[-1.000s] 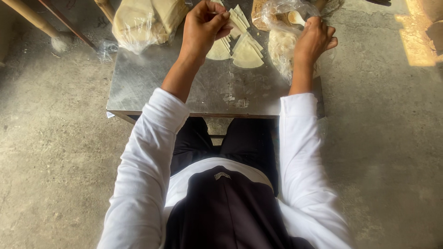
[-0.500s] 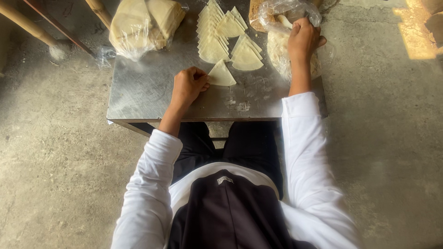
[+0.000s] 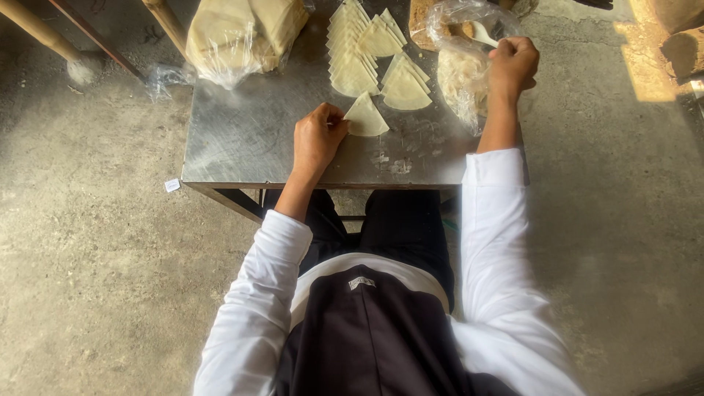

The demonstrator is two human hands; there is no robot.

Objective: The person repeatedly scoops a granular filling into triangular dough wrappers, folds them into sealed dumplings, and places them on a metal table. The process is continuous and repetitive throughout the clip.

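A person in white sleeves and a dark apron sits at a small metal table (image 3: 249,139) on a rough concrete floor (image 3: 88,242).

The left hand (image 3: 317,139) rests on the table near its front edge, fingers curled, the fingertips pinching the left corner of a single wedge-shaped pastry sheet (image 3: 367,117) that lies flat on the metal. This sheet lies apart from the others, just in front of them.

Behind it, a row of overlapping wedges (image 3: 348,51) runs toward the far edge, and two smaller fans of wedges (image 3: 405,84) lie just to its right.

The right hand (image 3: 512,64) is closed in a fist at the far right of the table, against a clear plastic bag (image 3: 462,73) with pale filling inside. A white spoon (image 3: 484,33) shows just beside this hand; whether the fist grips its handle I cannot tell.

At the far left corner sits another plastic bag of stacked sheets (image 3: 235,33). Specks of flour or dough (image 3: 389,161) dot the table near the front edge. Wooden poles (image 3: 44,33) cross the floor at upper left.
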